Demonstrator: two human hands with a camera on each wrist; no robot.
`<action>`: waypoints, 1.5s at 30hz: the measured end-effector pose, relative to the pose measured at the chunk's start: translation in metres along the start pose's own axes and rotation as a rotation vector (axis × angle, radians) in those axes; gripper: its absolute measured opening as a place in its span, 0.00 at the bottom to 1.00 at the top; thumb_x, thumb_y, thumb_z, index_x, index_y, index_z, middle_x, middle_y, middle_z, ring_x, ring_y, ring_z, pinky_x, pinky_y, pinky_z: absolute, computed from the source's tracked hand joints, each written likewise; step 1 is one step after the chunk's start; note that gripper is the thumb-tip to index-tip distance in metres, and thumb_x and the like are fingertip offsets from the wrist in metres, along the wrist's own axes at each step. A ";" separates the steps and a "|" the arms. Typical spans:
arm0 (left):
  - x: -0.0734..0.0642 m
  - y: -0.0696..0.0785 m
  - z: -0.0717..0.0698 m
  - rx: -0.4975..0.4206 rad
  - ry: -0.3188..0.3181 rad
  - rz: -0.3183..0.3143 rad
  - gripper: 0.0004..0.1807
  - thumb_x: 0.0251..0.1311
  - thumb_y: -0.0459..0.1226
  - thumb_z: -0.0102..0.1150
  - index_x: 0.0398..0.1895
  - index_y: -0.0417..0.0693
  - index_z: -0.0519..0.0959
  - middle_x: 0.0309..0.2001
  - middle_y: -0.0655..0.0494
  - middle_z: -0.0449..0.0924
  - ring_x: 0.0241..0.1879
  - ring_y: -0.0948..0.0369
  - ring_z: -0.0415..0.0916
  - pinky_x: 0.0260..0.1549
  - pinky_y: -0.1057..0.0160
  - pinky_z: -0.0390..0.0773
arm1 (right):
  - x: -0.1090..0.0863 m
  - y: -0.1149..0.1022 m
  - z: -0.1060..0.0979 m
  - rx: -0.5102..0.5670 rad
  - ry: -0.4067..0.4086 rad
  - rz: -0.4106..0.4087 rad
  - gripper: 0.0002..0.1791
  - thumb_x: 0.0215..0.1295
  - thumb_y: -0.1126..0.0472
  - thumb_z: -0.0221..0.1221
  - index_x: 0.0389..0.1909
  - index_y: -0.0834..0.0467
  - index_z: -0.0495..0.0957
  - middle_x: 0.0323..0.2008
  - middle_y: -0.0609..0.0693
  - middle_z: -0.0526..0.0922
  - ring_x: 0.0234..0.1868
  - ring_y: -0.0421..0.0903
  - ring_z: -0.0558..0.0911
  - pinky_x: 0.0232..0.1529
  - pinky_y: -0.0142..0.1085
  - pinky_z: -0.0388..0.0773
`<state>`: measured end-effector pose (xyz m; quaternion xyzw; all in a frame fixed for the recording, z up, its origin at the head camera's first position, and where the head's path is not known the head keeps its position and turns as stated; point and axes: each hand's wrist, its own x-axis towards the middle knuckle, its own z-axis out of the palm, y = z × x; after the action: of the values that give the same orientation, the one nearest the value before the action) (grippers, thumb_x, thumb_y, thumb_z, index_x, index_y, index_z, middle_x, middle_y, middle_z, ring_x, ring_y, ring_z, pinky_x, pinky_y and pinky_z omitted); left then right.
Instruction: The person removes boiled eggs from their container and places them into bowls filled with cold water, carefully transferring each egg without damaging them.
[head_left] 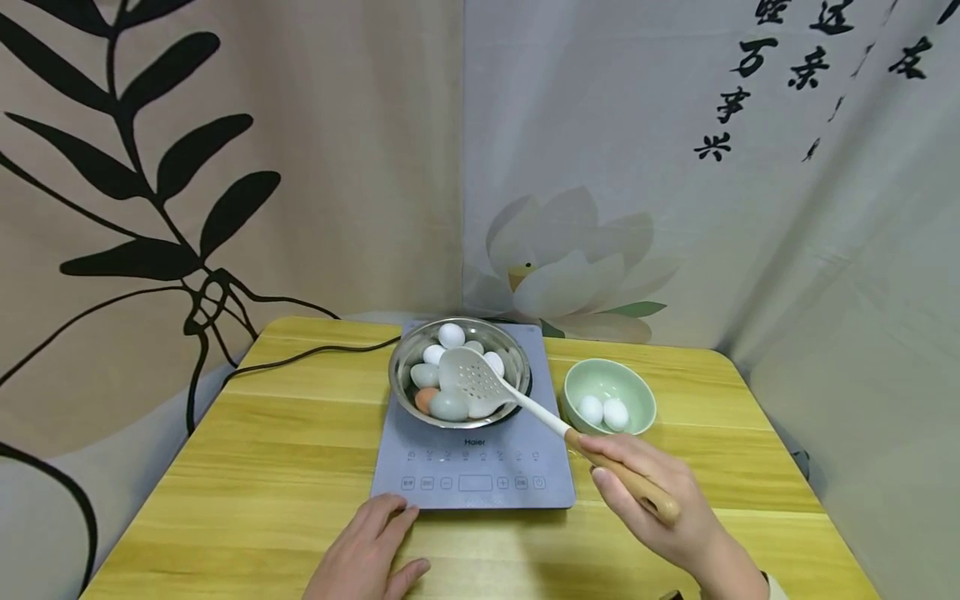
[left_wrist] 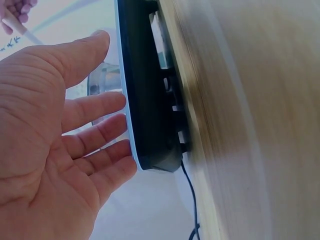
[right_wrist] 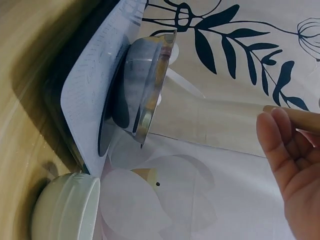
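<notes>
My right hand (head_left: 667,496) grips the wooden handle of a white slotted spoon (head_left: 472,375), whose perforated head lies over the eggs in a steel bowl (head_left: 400,392). White, bluish and brown eggs (head_left: 452,336) fill that bowl, which stands on a grey induction cooktop (head_left: 472,487). In the right wrist view, the fingers curl about the handle (right_wrist: 295,119). At the cooktop's front left corner rests my left hand (head_left: 371,546); the left wrist view has its straight fingers (left_wrist: 95,132) touching the cooktop's edge. Beside the cooktop, a pale green bowl (head_left: 641,400) holds two white eggs (head_left: 604,412).
The wooden table (head_left: 262,500) carries everything. A black cord (head_left: 315,350) runs from behind the cooktop over the table's left edge. Printed curtains (head_left: 360,167) hang close behind the table and along its right side. A small dark object (head_left: 671,595) shows at the bottom edge.
</notes>
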<state>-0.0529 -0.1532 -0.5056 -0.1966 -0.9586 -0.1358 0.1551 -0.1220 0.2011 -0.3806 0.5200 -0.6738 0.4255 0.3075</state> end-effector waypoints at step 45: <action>0.000 -0.003 0.005 0.028 0.066 0.045 0.33 0.53 0.57 0.80 0.56 0.46 0.86 0.57 0.57 0.78 0.57 0.59 0.77 0.56 0.55 0.85 | -0.020 0.034 0.016 0.596 0.303 1.047 0.17 0.86 0.59 0.50 0.55 0.60 0.86 0.38 0.54 0.93 0.33 0.41 0.88 0.36 0.34 0.90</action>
<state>-0.0547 -0.1542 -0.5105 -0.2113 -0.9500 -0.1255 0.1925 -0.1488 0.1987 -0.4134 0.1177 -0.6404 0.7589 -0.0081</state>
